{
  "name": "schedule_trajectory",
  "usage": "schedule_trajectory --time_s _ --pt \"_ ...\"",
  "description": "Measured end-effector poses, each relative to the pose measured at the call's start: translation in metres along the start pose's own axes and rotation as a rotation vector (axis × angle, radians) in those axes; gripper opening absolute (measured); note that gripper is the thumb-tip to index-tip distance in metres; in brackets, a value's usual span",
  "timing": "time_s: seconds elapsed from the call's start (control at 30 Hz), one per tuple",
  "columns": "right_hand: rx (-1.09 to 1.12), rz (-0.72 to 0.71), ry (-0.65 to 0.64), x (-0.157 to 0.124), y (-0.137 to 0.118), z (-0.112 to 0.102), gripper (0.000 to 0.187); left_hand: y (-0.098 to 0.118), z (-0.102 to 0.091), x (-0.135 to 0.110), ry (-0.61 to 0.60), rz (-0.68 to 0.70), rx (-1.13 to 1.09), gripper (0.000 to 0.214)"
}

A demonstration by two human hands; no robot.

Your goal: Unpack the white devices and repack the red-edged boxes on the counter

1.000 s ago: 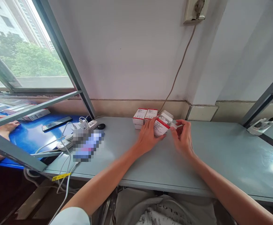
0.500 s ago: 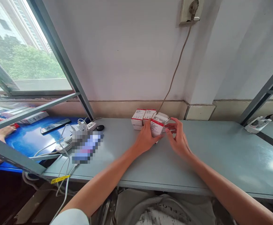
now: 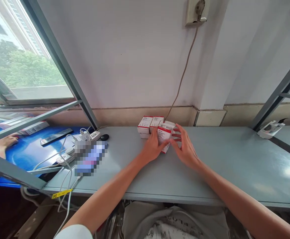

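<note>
Between my hands stands a small white box with a red band [image 3: 164, 136], its top edge close to the wall. My left hand [image 3: 153, 147] presses its left side, and the spread fingers of my right hand [image 3: 185, 148] hold its right side. Directly left of it, touching or almost touching, are two similar white-and-red boxes [image 3: 145, 124] [image 3: 156, 121]. A further box [image 3: 144, 135] lies under the leftmost one. Whether the held box is fully closed is hard to tell.
The grey counter [image 3: 234, 159] runs along the wall under a wall socket [image 3: 196, 11] and its hanging cable [image 3: 183, 73]. To the left are a power strip [image 3: 65, 159], white cables and a black round object [image 3: 105, 137]. Another person's hand [image 3: 2, 142] rests on a blue surface [image 3: 23, 156] beyond the window frame.
The held box has shifted left toward the other boxes, and its open top now looks folded down. My right hand has moved from the box's front corner to its right side.
</note>
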State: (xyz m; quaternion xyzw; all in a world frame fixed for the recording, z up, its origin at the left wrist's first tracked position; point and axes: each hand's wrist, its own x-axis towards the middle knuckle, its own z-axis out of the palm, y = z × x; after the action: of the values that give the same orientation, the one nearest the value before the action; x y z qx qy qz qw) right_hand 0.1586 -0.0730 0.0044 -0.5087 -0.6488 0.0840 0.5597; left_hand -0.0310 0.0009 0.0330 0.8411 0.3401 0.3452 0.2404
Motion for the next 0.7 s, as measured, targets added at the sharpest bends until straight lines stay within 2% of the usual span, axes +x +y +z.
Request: schedule_trajectory --time_s 0.17,0.47,0.7 --pt "-0.016 0.027 -0.01 0.0 -0.002 -0.0008 0.071 -0.0051 0.0013 0.0021 0.013 -0.037 0.041 0.079" --pt "-0.046 0.009 -0.029 0.0004 -0.0042 -0.0029 0.07 -0.0015 -0.0022 0.0027 0.044 -0.063 0.028 0.074" --pt "-0.081 0.016 -0.03 0.0011 -0.0053 -0.0041 0.068 -0.0007 -0.0022 0.0017 0.073 -0.018 0.039 0.067"
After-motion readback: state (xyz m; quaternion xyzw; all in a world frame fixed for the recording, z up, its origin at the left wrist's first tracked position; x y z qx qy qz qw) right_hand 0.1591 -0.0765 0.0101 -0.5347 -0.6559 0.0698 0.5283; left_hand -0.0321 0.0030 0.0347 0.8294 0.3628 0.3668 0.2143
